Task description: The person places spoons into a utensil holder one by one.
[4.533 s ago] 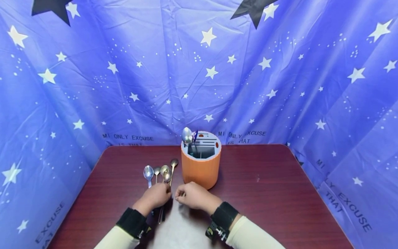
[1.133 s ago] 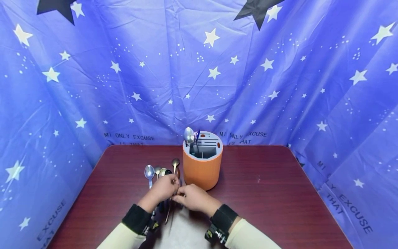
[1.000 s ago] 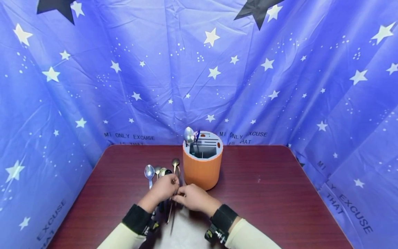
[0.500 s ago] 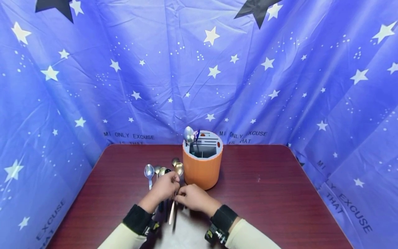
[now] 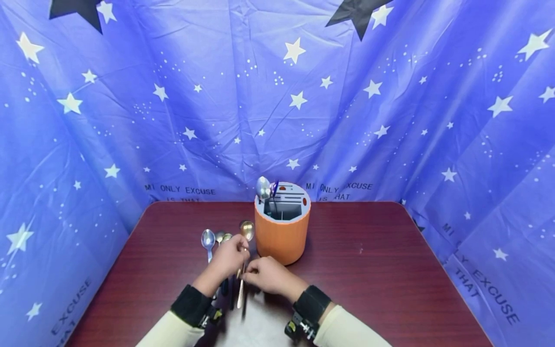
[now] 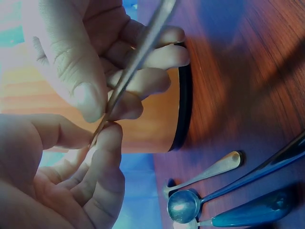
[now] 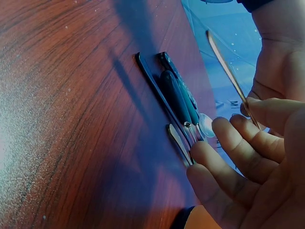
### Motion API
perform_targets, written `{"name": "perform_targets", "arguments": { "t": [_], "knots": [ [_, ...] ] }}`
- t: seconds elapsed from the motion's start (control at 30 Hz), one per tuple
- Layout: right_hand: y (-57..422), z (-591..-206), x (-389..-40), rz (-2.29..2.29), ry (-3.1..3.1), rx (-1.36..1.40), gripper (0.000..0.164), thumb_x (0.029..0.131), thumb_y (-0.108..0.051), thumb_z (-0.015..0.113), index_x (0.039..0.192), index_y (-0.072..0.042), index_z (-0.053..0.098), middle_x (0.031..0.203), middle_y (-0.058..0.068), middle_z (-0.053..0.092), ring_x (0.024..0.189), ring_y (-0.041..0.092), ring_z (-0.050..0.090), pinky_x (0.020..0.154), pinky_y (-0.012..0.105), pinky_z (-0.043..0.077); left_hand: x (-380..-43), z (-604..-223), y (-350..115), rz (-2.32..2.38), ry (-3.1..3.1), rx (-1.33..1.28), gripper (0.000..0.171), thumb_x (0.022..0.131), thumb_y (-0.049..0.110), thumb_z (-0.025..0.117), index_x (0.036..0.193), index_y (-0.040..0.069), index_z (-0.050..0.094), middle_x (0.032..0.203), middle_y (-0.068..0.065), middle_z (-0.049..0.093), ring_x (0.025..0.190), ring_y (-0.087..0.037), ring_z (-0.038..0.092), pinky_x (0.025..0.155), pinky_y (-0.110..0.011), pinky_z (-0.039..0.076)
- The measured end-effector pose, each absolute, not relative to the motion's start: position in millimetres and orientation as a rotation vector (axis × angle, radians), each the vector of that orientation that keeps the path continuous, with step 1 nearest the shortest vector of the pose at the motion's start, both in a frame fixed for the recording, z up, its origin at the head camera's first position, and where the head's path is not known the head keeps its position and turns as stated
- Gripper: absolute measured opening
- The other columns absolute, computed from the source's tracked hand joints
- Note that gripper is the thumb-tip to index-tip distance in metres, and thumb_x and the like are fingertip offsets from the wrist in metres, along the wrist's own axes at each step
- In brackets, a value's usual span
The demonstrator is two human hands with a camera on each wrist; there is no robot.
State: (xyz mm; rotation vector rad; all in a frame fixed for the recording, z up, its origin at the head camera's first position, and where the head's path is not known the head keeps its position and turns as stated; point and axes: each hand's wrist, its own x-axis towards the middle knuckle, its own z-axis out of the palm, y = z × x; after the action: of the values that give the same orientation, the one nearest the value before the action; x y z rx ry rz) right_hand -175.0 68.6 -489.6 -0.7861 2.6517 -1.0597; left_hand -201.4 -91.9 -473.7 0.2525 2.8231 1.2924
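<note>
The left hand and the right hand both pinch one gold spoon by its thin handle, with their fingertips close together. The spoon's round end points away from the person, and its handle points back. The big orange holder stands just past the hands, to the right of the spoon, and the right hand is nearer to it. Other spoons lie on the table, by the left hand.
</note>
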Motion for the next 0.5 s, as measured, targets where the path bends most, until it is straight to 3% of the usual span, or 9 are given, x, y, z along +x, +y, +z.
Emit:
{"name": "perform_targets", "arguments": {
  "t": [0.17, 0.5],
  "knots": [
    [68.4, -488.4, -175.8, -1.077, 2.646, -0.787, 0.013, 0.093, -0.023, 0.071, 0.082, -0.018, 0.075, 0.071, -0.016, 0.066, 0.062, -0.005, 0.055, 0.064, 0.015, 0.046, -201.7, -470.9, -92.1, 1.355, 2.840, 0.242, 0.018, 0.077, 0.002, 0.064, 0.094, 0.007, 0.061, 0.071, 0.002, 0.053, 0.062, -0.012, 0.049, 0.062, -0.030, 0.042],
    [68.3, -483.8, -175.2, -1.112, 2.635, -0.743, 0.008, 0.091, -0.020, 0.071, 0.085, -0.016, 0.076, 0.074, -0.015, 0.067, 0.064, -0.004, 0.056, 0.068, 0.016, 0.047, -201.5, -463.8, -91.7, 1.348, 2.858, 0.210, 0.019, 0.078, 0.004, 0.064, 0.095, 0.010, 0.061, 0.078, 0.002, 0.057, 0.066, -0.012, 0.051, 0.065, -0.031, 0.044]
  ]
}}
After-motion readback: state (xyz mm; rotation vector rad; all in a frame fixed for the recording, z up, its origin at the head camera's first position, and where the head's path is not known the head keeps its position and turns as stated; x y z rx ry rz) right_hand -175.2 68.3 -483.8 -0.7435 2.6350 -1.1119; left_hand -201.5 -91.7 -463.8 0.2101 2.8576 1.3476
